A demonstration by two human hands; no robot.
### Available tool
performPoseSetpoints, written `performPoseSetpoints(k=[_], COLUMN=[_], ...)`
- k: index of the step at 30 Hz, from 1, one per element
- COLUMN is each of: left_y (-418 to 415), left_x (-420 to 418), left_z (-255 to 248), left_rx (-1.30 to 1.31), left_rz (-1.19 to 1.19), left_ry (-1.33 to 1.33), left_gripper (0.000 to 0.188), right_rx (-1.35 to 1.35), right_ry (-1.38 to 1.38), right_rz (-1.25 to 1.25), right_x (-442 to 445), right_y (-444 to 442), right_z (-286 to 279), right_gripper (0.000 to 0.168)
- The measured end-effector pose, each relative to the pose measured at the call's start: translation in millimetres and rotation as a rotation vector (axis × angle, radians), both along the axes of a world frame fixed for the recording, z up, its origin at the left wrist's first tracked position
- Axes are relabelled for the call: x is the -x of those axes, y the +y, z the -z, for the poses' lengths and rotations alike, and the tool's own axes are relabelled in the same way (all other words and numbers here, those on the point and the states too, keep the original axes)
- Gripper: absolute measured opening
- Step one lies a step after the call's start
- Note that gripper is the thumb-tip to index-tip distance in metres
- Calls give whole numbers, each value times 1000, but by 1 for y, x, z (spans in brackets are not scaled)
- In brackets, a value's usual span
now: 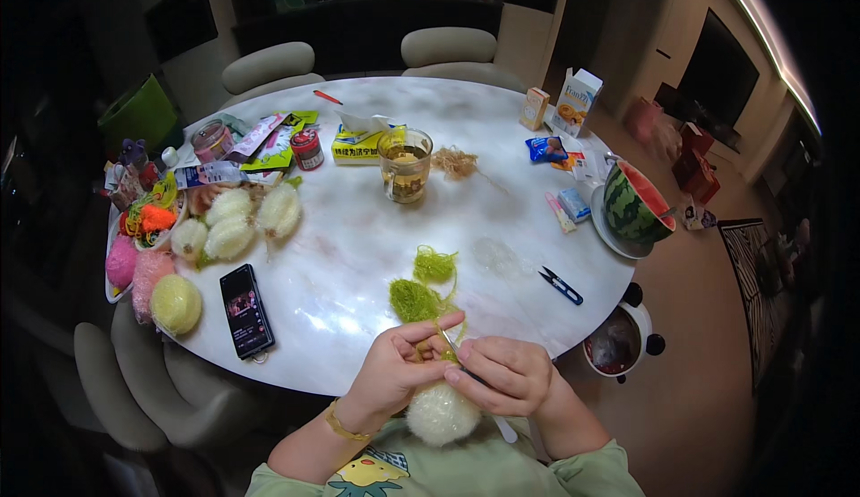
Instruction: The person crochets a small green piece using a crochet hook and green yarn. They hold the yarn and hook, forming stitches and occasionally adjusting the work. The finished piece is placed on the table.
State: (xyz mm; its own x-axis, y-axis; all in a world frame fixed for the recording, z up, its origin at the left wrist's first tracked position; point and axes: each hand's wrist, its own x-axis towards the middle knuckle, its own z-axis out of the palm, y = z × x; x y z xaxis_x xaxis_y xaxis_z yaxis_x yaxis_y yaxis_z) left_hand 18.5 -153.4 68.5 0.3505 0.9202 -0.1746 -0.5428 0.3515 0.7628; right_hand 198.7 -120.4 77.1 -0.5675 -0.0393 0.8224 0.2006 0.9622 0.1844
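Observation:
My left hand (403, 359) pinches a small piece of green yarn work (449, 356), and a strand of green yarn runs over its raised index finger. Between the fingers of my right hand (510, 373) is a crochet hook (505, 430). Its metal tip meets the green yarn by my left fingers, and its pale handle end shows below my palm. A fluffy white yarn ball (443, 416) hangs under both hands, against my shirt; my fingers partly hide where it joins the green. On the table beyond lie a green crocheted piece (413, 300) and a loose green yarn bundle (434, 264).
Thread snips (562, 286) lie to the right, near a cut watermelon (635, 205) on a plate. A glass mug (405, 168) of liquid stands mid-table beside tangled brown yarn (455, 162). Leftward are a phone (247, 312), white yarn bulbs (230, 236) and a yellow yarn ball (176, 304).

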Motion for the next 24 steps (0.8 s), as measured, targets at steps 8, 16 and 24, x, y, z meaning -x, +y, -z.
performPoseSetpoints(k=[8, 16, 24], left_y=[8, 6, 5], left_x=[5, 1, 6], left_z=[1, 12, 15], left_rx=[-36, -70, 52], left_rz=[1, -122, 46], left_ry=[117, 44, -119], left_gripper=[58, 56, 63], right_rx=[796, 1378, 506], right_ry=[337, 620, 266], right_rz=[-157, -175, -28], right_x=[-8, 13, 14], right_y=[-5, -4, 1], right_z=[28, 30, 29], right_gripper=[17, 14, 27])
